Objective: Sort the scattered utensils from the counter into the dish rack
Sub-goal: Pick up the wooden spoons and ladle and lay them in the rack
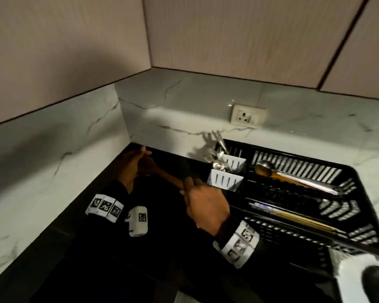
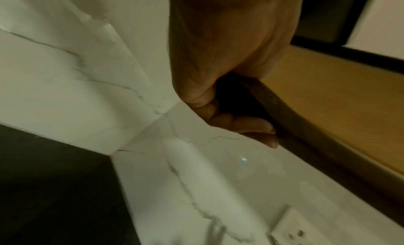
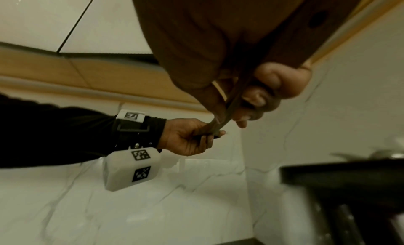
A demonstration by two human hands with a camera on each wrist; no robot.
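Observation:
A brown wooden utensil (image 1: 170, 178) hangs level above the dark counter, left of the black dish rack (image 1: 282, 193). My left hand (image 1: 138, 165) grips its far end near the corner of the walls. My right hand (image 1: 206, 204) grips the near end, close to the rack's white cutlery cups (image 1: 225, 182). In the right wrist view the fingers of my right hand (image 3: 262, 93) curl round the thin wooden handle (image 3: 220, 124), and my left hand (image 3: 188, 138) holds its other end. In the left wrist view my left hand (image 2: 229, 93) is wrapped round the dark wood (image 2: 295, 124).
Spoons and forks stand in the rear cutlery cup (image 1: 234, 162). A metal ladle (image 1: 265, 169) and long pale sticks (image 1: 293, 217) lie in the rack. A wall socket (image 1: 248, 116) sits on the marble backsplash behind. A white cloth (image 1: 348, 281) lies at the bottom right.

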